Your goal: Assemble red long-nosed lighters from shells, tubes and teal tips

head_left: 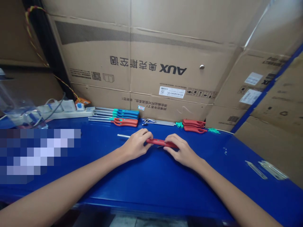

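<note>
Red lighter [156, 141] held, long axis side to side: my left fingers [149, 135] grip nearer its metal rod [123, 136], right fingers [170, 138] grip farther from that rod.

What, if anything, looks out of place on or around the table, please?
The printing on the cardboard behind the table is upside down. Pale scraps lie scattered at the right, rather than gathered like the green pieces.

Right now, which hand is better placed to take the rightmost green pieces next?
Probably the right hand: nearer those green pieces than the left hand, though both hold the red lighter.
</note>
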The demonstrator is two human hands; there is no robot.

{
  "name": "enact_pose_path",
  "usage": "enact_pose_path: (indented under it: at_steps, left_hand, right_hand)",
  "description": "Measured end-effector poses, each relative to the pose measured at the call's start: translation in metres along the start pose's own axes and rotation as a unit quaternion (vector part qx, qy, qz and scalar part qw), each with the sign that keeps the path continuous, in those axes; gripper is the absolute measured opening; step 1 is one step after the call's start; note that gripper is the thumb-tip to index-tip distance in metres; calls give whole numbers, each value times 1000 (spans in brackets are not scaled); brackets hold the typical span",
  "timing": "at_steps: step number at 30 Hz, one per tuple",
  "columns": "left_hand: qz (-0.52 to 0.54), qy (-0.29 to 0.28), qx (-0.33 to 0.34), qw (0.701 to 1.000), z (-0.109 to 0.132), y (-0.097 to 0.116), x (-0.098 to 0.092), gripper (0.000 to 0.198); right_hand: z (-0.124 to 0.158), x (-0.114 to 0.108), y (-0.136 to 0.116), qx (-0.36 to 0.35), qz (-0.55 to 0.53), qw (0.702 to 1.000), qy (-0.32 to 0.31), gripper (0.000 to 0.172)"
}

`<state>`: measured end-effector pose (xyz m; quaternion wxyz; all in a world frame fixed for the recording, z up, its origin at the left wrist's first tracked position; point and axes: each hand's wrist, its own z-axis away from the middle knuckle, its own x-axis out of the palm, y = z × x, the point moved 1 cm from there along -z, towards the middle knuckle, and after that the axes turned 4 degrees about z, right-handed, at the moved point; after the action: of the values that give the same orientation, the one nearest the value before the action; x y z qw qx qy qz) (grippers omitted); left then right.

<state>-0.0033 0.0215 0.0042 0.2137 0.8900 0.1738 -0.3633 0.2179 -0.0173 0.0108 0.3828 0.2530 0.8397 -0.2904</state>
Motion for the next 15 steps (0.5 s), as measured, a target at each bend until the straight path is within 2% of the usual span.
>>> enact_pose_path:
  at_steps: [5, 12, 15]
  left_hand:
    - [-6, -9, -4, 1000, 0, 0, 1, 7]
    - [-20, -21, -19, 999, 1, 2, 1, 8]
    - [-27, -19, -11, 999, 2, 3, 3, 8]
  right_hand:
    - [0, 1, 0, 0, -5, 1000, -4, 9]
    - [-1, 8, 1, 4, 3, 998, 65, 4]
    - [0, 10, 2, 20, 2, 997, 74, 4]
